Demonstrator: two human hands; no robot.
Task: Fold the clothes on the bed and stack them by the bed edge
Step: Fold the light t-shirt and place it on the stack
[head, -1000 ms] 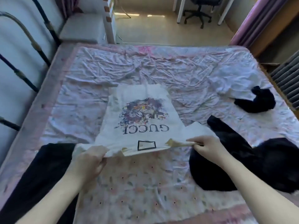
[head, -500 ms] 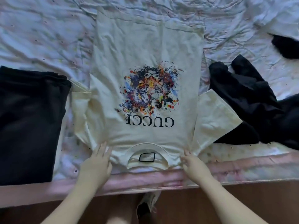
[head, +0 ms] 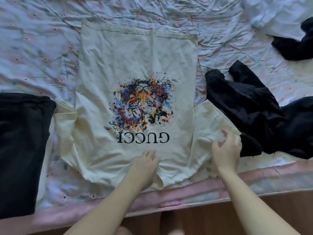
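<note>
Nearest, the left hand (head: 146, 164) lies flat with loose fingers on the collar of the cream T-shirt (head: 135, 65), while the right hand (head: 226, 150) curls onto its sleeve. The bed (head: 254, 180) carries a crumpled floral sheet. The shirt lies spread print-up between a folded black garment (head: 22, 150) and a rumpled black one (head: 250, 107).

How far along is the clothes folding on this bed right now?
One black folded garment already lies near the bed edge. The cream T-shirt is spread flat; the left hand rests near its collar, the right hand works its sleeve. Two black garments remain crumpled.
</note>
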